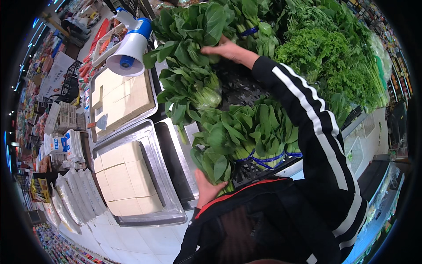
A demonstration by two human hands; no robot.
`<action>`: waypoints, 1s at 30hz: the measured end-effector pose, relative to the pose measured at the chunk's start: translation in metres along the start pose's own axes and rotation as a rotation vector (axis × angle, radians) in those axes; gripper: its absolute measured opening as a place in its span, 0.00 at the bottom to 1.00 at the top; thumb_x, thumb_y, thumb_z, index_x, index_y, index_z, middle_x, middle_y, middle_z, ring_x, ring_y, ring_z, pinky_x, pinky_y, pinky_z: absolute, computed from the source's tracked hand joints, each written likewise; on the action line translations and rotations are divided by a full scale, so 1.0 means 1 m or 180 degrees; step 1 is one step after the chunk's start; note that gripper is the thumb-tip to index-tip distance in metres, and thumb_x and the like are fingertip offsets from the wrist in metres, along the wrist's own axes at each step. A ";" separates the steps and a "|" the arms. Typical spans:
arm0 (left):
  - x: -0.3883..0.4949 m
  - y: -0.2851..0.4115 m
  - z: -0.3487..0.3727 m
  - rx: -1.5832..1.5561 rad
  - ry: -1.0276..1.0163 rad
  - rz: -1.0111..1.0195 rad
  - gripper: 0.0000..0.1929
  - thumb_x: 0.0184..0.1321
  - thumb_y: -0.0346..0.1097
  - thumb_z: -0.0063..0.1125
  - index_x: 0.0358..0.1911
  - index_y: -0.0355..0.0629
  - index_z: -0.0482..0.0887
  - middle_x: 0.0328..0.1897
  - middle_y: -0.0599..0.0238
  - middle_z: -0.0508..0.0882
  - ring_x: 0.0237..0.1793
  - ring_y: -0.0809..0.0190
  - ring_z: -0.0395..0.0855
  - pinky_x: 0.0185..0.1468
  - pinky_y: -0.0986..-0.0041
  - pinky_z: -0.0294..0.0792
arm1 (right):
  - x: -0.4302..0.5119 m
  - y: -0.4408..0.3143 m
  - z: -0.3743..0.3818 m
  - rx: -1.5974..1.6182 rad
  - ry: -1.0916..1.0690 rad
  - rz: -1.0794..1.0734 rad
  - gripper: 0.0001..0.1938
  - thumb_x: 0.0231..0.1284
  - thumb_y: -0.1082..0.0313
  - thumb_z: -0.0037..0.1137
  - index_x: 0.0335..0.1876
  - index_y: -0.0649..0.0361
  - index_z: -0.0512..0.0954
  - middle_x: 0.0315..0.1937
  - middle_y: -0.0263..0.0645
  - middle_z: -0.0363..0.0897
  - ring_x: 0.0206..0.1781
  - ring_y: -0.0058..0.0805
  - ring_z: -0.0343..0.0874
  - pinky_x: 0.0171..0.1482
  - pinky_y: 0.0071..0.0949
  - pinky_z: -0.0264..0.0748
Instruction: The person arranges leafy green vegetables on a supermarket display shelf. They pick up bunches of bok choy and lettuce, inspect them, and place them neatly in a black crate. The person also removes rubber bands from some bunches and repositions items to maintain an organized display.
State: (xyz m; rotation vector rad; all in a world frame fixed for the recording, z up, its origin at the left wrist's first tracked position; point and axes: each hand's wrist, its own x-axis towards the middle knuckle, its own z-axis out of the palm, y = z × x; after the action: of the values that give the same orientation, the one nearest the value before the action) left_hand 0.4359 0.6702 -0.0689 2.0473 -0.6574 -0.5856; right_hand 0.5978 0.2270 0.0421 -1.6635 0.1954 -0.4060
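Low in the view, close to my jacket, my left hand (208,189) is closed around the stems of a small bok choy bunch (214,166). My right hand (230,51) reaches to the far side, its thumb and fingers around the base of a large leafy bok choy bunch (194,26); leaves hide some of its fingers. Just below that hand lies a bok choy bunch in clear wrap (206,94). Between my hands, several bok choy bunches bound with blue printed tape (268,160) rest in a black plastic crate (245,94).
Metal trays of cut tofu blocks (127,180) stand to the left. A white and blue megaphone (128,49) hangs over the far tofu tray (155,99). Curly leafy greens (316,56) are piled on the right. Stacked white bags (77,191) stand at the lower left.
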 end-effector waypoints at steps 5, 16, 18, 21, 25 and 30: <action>0.002 0.005 -0.002 0.0022 0.0001 0.0144 0.50 0.29 0.37 0.81 0.61 0.35 0.63 0.56 0.51 0.66 0.60 0.45 0.65 0.66 0.59 0.59 | 0.021 0.020 -0.008 -0.0321 0.0208 0.0414 0.45 0.44 0.54 0.78 0.67 0.64 0.65 0.60 0.42 0.73 0.61 0.31 0.73 0.60 0.28 0.71; 0.001 0.005 0.000 -0.0005 -0.0027 -0.0173 0.48 0.28 0.37 0.81 0.59 0.36 0.65 0.54 0.51 0.66 0.59 0.44 0.65 0.65 0.58 0.60 | 0.038 0.038 -0.019 0.0234 0.0191 0.0455 0.17 0.57 0.69 0.60 0.52 0.65 0.79 0.49 0.38 0.83 0.51 0.28 0.80 0.58 0.28 0.71; 0.002 0.005 0.000 -0.0005 0.0009 -0.0068 0.48 0.28 0.37 0.81 0.59 0.36 0.65 0.53 0.51 0.66 0.58 0.43 0.65 0.64 0.58 0.60 | 0.030 0.030 -0.019 -0.0328 -0.0008 0.0257 0.18 0.59 0.66 0.61 0.53 0.64 0.79 0.50 0.38 0.83 0.51 0.27 0.80 0.58 0.27 0.71; 0.003 0.006 -0.001 0.0047 0.0042 0.0004 0.48 0.30 0.40 0.82 0.58 0.34 0.65 0.53 0.47 0.68 0.57 0.40 0.66 0.63 0.55 0.60 | 0.012 0.008 -0.024 -0.1023 0.0227 0.0275 0.18 0.61 0.59 0.63 0.50 0.64 0.79 0.42 0.36 0.84 0.43 0.26 0.81 0.48 0.26 0.75; 0.002 0.005 0.000 -0.0016 0.0032 0.0016 0.49 0.29 0.37 0.82 0.59 0.35 0.64 0.55 0.48 0.67 0.59 0.41 0.66 0.64 0.56 0.60 | -0.036 -0.027 -0.069 -0.2202 0.0301 0.0639 0.17 0.58 0.53 0.64 0.42 0.60 0.81 0.30 0.35 0.83 0.32 0.26 0.81 0.35 0.28 0.75; 0.001 0.002 0.004 -0.0107 0.0116 -0.0030 0.48 0.28 0.34 0.80 0.59 0.35 0.65 0.55 0.50 0.66 0.60 0.43 0.65 0.66 0.57 0.59 | -0.092 -0.030 -0.127 -0.4065 0.1838 -0.0541 0.44 0.49 0.42 0.68 0.64 0.64 0.60 0.56 0.65 0.69 0.52 0.54 0.75 0.53 0.39 0.72</action>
State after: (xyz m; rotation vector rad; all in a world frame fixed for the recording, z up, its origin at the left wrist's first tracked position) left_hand 0.4333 0.6664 -0.0696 2.0260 -0.6129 -0.5600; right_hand 0.4622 0.1466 0.0686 -2.7732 0.8825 -1.0205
